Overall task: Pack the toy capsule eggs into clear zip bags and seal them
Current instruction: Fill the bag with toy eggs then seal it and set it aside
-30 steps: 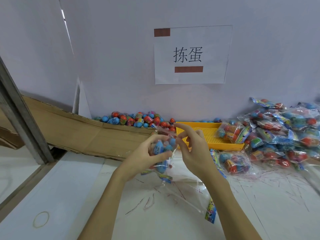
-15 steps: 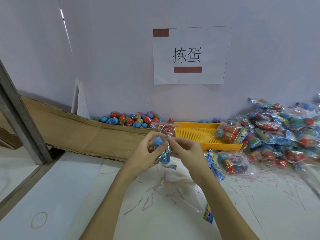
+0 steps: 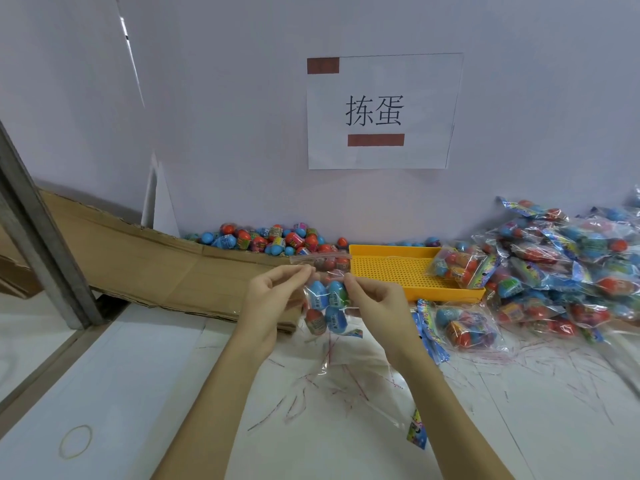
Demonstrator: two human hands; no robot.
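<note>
A clear zip bag (image 3: 327, 306) with several blue and red capsule eggs hangs between my hands above the white table. My left hand (image 3: 273, 299) pinches its upper left edge, and my right hand (image 3: 372, 299) pinches the upper right edge. The bag's zip strip (image 3: 320, 258) stands up above my fingers. A heap of loose capsule eggs (image 3: 273, 239) lies against the wall behind. Empty clear bags (image 3: 363, 382) lie flat on the table under my hands.
A yellow perforated tray (image 3: 391, 270) sits just right of the held bag, with one filled bag (image 3: 457, 266) on its right end. Many filled bags (image 3: 568, 268) pile up at the right. Flattened cardboard (image 3: 156, 271) leans at the left, and a rubber band (image 3: 75, 441) lies at the near left.
My hands moved apart along the bag's top, left hand going left and right hand going right. The bag now hangs lower, with the eggs settled at its bottom.
</note>
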